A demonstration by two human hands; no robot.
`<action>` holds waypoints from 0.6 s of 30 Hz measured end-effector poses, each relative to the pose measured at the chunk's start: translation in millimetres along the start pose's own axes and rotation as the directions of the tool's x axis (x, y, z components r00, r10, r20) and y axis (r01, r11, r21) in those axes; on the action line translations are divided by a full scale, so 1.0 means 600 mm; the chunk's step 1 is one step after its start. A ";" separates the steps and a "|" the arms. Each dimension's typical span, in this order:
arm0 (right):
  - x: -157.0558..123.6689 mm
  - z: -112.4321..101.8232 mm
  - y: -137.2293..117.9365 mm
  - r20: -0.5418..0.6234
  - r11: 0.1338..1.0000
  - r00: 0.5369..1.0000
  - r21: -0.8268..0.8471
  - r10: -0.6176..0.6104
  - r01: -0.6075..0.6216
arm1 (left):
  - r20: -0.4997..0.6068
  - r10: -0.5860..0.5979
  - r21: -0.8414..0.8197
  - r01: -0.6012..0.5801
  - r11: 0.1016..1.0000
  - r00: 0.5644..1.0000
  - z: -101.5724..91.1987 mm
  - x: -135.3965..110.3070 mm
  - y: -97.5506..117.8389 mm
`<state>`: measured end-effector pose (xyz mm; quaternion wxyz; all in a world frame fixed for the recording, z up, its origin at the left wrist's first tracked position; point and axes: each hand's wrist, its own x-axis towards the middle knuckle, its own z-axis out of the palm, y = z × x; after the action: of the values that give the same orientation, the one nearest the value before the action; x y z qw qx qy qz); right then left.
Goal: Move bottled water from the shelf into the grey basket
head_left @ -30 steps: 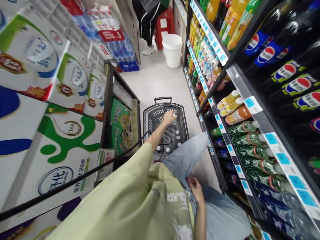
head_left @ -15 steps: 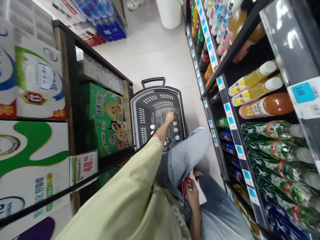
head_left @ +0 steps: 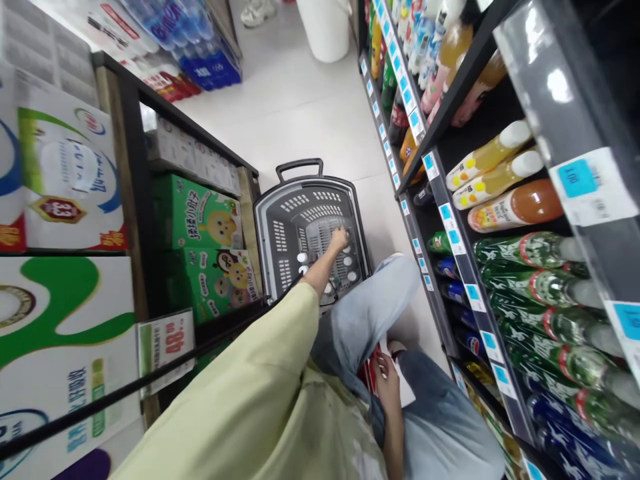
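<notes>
My left hand (head_left: 340, 238) reaches down into a grey wheeled shopping basket (head_left: 280, 230) on the floor. Its fingers are curled on the top of a clear bottle among several white-capped bottles (head_left: 302, 257) standing in the basket. My right hand (head_left: 385, 372) rests low between my knees, fingers loosely stretched, touching my jeans beside something red (head_left: 369, 368). It holds nothing that I can see. My pale green sleeve (head_left: 280, 347) fills the lower middle of the view.
A black shelf unit (head_left: 463, 267) on the right holds green, blue and orange drink bottles behind blue price tags. Left, a rack (head_left: 135, 193) carries green cartons and milk boxes. A white bucket (head_left: 325, 27) and water packs (head_left: 210, 63) stand further down the aisle. A black cable (head_left: 125, 390) crosses lower left.
The view tipped down and closer to the basket. My left hand sank from the basket's upper part down among the bottles. My right hand stayed in my lap.
</notes>
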<state>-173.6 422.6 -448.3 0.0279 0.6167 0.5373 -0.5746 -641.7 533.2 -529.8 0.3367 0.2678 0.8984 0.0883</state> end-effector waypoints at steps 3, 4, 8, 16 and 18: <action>0.003 0.005 -0.006 -0.023 0.998 0.998 0.018 -0.065 0.065 | -0.085 0.018 -0.041 -0.022 0.999 0.996 -0.029 -0.055 0.031; 0.005 0.006 -0.009 -0.032 0.996 0.996 0.024 -0.088 0.089 | -0.116 0.049 -0.057 -0.056 0.997 0.992 -0.040 -0.079 0.043; 0.009 0.015 -0.027 -0.068 0.985 0.985 0.057 -0.161 0.165 | -0.258 0.245 -0.094 -0.277 0.956 0.934 -0.067 -0.194 0.089; 0.010 0.044 -0.060 -0.297 0.941 0.913 0.104 -0.281 0.323 | -0.206 0.673 0.337 -0.594 0.730 0.710 0.015 -0.354 0.148; 0.008 0.044 -0.071 -0.372 0.926 0.883 0.131 -0.286 0.355 | -0.182 0.711 0.458 -0.581 0.672 0.679 0.022 -0.347 0.155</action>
<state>-222.0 426.2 -435.9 -0.2233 0.6100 0.5697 -0.5035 -462.4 498.7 -392.2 0.0629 0.6106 0.7852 0.0815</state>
